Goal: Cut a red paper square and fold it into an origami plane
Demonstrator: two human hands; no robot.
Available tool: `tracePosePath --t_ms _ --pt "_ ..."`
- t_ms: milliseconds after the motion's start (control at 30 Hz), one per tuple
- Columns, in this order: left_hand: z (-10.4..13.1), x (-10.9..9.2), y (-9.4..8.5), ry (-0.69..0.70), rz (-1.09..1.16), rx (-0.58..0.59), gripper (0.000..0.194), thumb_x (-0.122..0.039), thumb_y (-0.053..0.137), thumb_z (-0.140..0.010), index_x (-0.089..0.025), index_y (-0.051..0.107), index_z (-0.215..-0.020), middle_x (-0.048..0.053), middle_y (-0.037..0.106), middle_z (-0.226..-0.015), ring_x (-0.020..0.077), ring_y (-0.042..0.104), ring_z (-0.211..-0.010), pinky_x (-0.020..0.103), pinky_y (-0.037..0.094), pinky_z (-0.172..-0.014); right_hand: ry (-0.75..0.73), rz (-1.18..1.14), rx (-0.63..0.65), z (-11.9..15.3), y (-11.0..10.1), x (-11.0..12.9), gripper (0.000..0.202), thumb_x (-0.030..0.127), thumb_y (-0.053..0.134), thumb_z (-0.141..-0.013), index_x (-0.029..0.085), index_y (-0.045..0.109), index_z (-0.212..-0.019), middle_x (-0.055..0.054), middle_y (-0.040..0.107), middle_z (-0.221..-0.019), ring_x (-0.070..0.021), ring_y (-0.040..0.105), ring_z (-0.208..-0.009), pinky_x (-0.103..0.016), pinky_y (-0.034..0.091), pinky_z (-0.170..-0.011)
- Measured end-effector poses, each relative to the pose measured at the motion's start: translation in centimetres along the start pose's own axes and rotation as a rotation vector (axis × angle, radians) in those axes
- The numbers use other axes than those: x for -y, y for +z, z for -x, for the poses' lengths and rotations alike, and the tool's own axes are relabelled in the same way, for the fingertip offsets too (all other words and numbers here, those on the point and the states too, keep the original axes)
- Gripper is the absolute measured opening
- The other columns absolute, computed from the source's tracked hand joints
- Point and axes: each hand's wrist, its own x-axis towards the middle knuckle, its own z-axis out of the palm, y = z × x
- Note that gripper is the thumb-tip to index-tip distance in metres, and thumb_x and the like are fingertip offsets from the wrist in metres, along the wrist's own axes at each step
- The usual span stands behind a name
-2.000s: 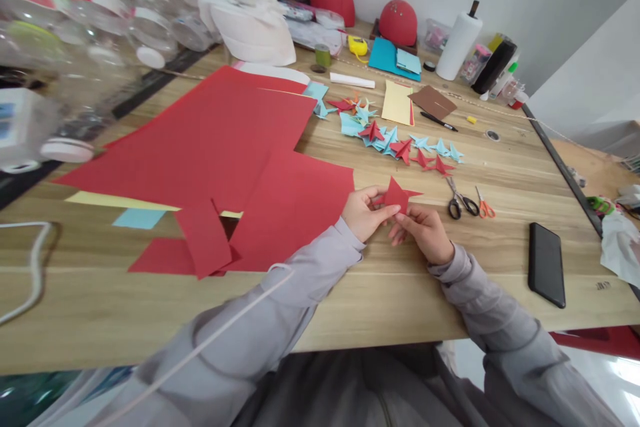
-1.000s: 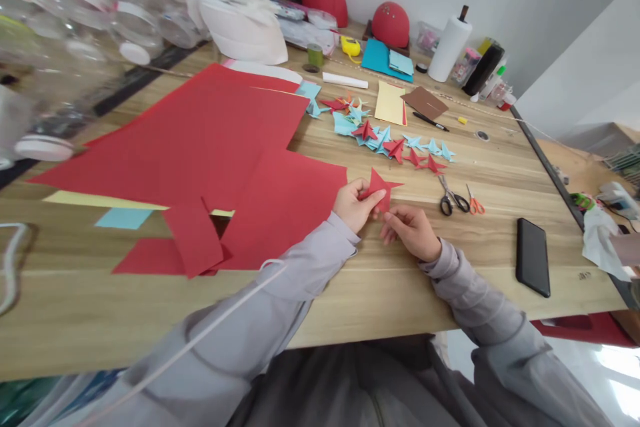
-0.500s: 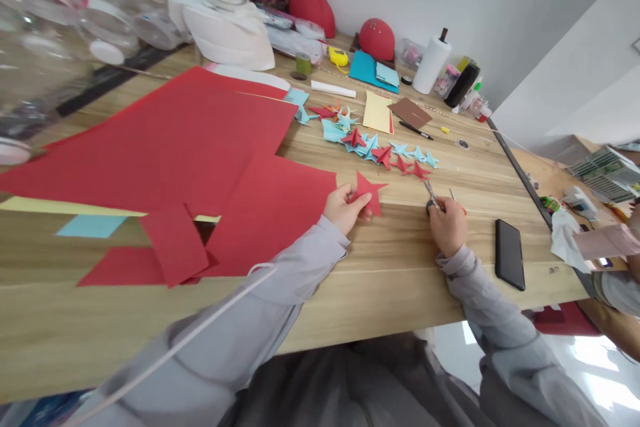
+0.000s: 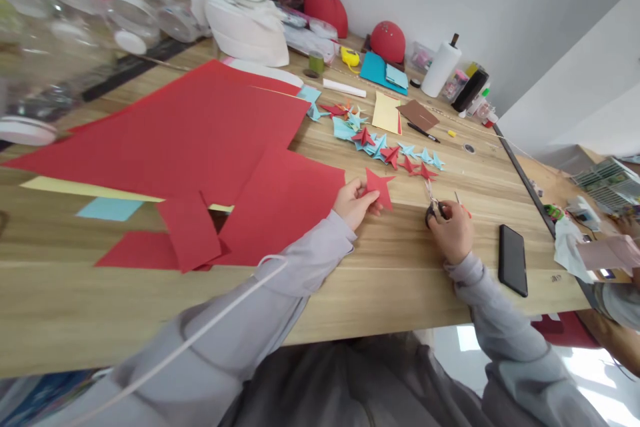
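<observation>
My left hand (image 4: 354,204) pinches a red paper star (image 4: 380,188) with pointed arms between thumb and fingers, just above the table. Over the scissors (image 4: 434,208), my right hand (image 4: 453,232) is closed with its fingertips on one of the dark handle loops. The scissor blades point away from me, toward a row of folded paper stars. A thin tool with an orange handle (image 4: 466,211) lies partly hidden behind the right hand. Red folded stars (image 4: 391,155) and light blue folded stars (image 4: 407,150) lie beyond both hands.
Large red paper sheets (image 4: 200,127) cover the table's left side, with red strips (image 4: 193,233) in front. A phone (image 4: 513,260) lies right of my right hand. Clear plastic bottles (image 4: 133,17) stand back left; a white roll (image 4: 441,68) stands at the back. Another person's sleeve (image 4: 607,253) shows far right.
The camera view has shifted a little, moving the scene rightward. My right hand has shifted on the scissors, so more of their handle loops shows. My left hand still holds the red star.
</observation>
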Motion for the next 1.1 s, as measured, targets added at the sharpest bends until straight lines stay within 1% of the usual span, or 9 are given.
tracePosePath --t_ms 67,133,200,267,333,400,600,800,1100 --pt "0.0 0.0 0.1 -0.012 0.032 0.007 0.031 -0.026 0.075 -0.055 -0.015 0.051 -0.071 -0.002 0.059 -0.054 0.0106 0.057 -0.045 0.022 0.048 -0.042 0.05 -0.387 0.071 0.9 0.3 0.8 0.043 0.03 0.067 -0.062 0.017 0.062 -0.103 -0.01 0.065 -0.093 -0.021 0.061 -0.082 -0.035 0.051 -0.072" --pt "0.1 0.0 0.1 -0.034 0.066 0.012 0.033 -0.026 0.076 -0.055 -0.015 0.051 -0.072 -0.002 0.06 -0.054 0.0107 0.057 -0.045 0.022 0.049 -0.043 0.154 -0.738 0.23 1.5 0.2 2.0 0.045 0.027 0.073 -0.057 0.018 0.063 -0.101 -0.005 0.065 -0.084 -0.0169 0.06 -0.074 -0.031 0.05 -0.065" --pt "0.1 -0.1 0.1 -0.043 0.089 0.007 0.034 -0.027 0.077 -0.055 -0.015 0.05 -0.071 -0.002 0.06 -0.055 0.0106 0.058 -0.045 0.022 0.049 -0.043 0.263 -0.969 0.421 1.9 -0.3 3.4 0.043 0.026 0.077 -0.056 0.019 0.065 -0.097 -0.001 0.064 -0.076 -0.0127 0.057 -0.065 -0.025 0.047 -0.057" --pt "0.2 -0.3 0.1 -0.038 0.098 0.0 0.034 -0.027 0.078 -0.054 -0.016 0.049 -0.07 -0.003 0.06 -0.055 0.0103 0.057 -0.044 0.022 0.048 -0.042 0.337 -1.07 0.589 2.4 -1.1 4.6 0.039 0.025 0.079 -0.058 0.019 0.067 -0.095 0.0 0.065 -0.074 -0.0112 0.058 -0.062 -0.022 0.045 -0.051" --pt "0.3 -0.5 0.1 -0.041 0.094 0.0 0.034 -0.027 0.078 -0.053 -0.016 0.05 -0.068 -0.003 0.06 -0.055 0.0102 0.056 -0.043 0.022 0.048 -0.041 0.378 -1.087 0.817 2.9 -1.9 5.3 0.037 0.031 0.077 -0.063 0.019 0.067 -0.097 -0.003 0.067 -0.076 -0.0143 0.062 -0.065 -0.023 0.048 -0.05" --pt "0.5 -0.8 0.2 -0.056 0.083 0.002 0.033 -0.027 0.078 -0.053 -0.015 0.051 -0.068 -0.003 0.059 -0.055 0.0105 0.056 -0.041 0.023 0.048 -0.039 0.371 -1.065 0.938 3.5 -2.3 5.4 0.042 0.037 0.075 -0.067 0.019 0.065 -0.104 -0.005 0.069 -0.077 -0.0166 0.065 -0.065 -0.024 0.048 -0.046" --pt "0.6 -1.1 0.0 -0.004 0.08 -0.016 0.033 -0.03 0.08 -0.05 -0.014 0.057 -0.067 -0.003 0.06 -0.054 0.01 0.054 -0.042 0.024 0.048 -0.041 0.235 -0.963 0.973 3.3 -1.5 4.6 0.044 0.041 0.075 -0.069 0.016 0.065 -0.104 -0.003 0.067 -0.071 -0.0114 0.061 -0.057 -0.018 0.042 -0.042" --pt "0.2 -1.2 -0.3 0.015 0.133 -0.075 0.037 -0.031 0.084 -0.046 -0.013 0.064 -0.073 0.0 0.068 -0.068 0.0134 0.063 -0.056 0.026 0.056 -0.05 0.088 -1.013 0.99 2.2 -0.2 4.7 0.05 0.05 0.073 -0.068 0.013 0.065 -0.101 -0.003 0.064 -0.069 -0.0114 0.058 -0.059 -0.019 0.042 -0.043" --pt "0.4 -1.0 -0.2 0.062 0.089 -0.095 0.037 -0.033 0.085 -0.048 -0.013 0.067 -0.074 0.001 0.068 -0.068 0.0162 0.065 -0.06 0.03 0.058 -0.052 0.145 -1.0 0.962 2.9 -0.1 4.4 0.051 0.051 0.074 -0.066 0.013 0.066 -0.099 -0.003 0.062 -0.067 -0.0117 0.056 -0.057 -0.018 0.04 -0.039"
